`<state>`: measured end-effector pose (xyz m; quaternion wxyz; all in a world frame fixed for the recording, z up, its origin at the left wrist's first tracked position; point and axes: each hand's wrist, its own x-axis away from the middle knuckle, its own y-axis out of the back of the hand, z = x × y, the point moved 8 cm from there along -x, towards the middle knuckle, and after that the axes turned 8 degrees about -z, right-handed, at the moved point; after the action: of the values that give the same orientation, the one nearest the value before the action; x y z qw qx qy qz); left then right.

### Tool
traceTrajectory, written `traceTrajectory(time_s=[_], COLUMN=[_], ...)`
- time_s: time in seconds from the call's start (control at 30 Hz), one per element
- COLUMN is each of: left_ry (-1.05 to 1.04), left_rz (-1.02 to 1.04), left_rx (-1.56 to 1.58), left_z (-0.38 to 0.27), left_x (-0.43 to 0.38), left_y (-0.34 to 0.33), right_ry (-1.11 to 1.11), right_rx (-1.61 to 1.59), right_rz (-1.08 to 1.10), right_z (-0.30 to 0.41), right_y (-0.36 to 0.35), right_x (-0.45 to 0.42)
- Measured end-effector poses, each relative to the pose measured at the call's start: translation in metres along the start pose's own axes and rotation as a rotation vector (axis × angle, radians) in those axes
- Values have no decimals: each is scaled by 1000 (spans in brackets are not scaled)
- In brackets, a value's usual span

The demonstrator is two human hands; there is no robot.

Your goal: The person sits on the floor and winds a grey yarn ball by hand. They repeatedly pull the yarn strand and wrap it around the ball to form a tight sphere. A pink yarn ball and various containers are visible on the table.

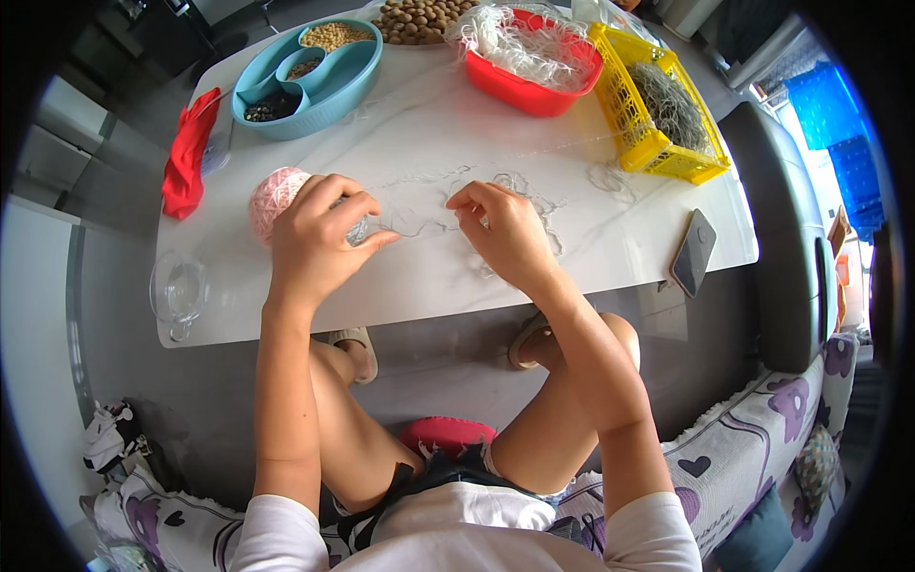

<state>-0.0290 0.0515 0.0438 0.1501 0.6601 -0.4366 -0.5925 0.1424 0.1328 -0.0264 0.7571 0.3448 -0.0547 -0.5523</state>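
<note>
My left hand point(322, 225) curls around a small grey ball of yarn point(357, 232), which shows only in part between the fingers and thumb. Against the back of that hand, on its left, a larger pink ball of yarn point(277, 196) rests on the table. Across from it, my right hand point(500, 227) has thumb and forefinger pinched together on a thin grey strand that is hard to make out. Loose grey yarn point(547, 207) lies in wavy loops under and beyond the right hand, and a crinkled length point(411, 230) trails between both hands.
On the white marbled table point(422, 279) stand a blue divided tray point(343, 89) of seeds, a red basin point(532, 100) of white string, and a yellow crate point(647, 154) of grey yarn. Near the edges lie a phone point(693, 252), red cloth point(187, 161) and a clear glass dish point(179, 289).
</note>
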Motion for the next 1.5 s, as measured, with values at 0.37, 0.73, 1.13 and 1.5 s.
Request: traceTrajectory(time_s=[0.37,0.73,1.13,1.5], left_ry=[605,865,462,916], left_rz=[-218,-47,500,204], left_rx=[848,1316,1210,1212], left_z=[25,-3,-31,23], left_x=[10,32,32,24], left_y=[-3,-73,-75,-55], right_ry=[-42,273,297,-76], right_rx=[-402,-36,-88,-273], right_rz=[53,-183,-59,408], right_z=[39,68,35,35], right_y=[-6,-9,-11,-30], right_x=[4,39,52,63])
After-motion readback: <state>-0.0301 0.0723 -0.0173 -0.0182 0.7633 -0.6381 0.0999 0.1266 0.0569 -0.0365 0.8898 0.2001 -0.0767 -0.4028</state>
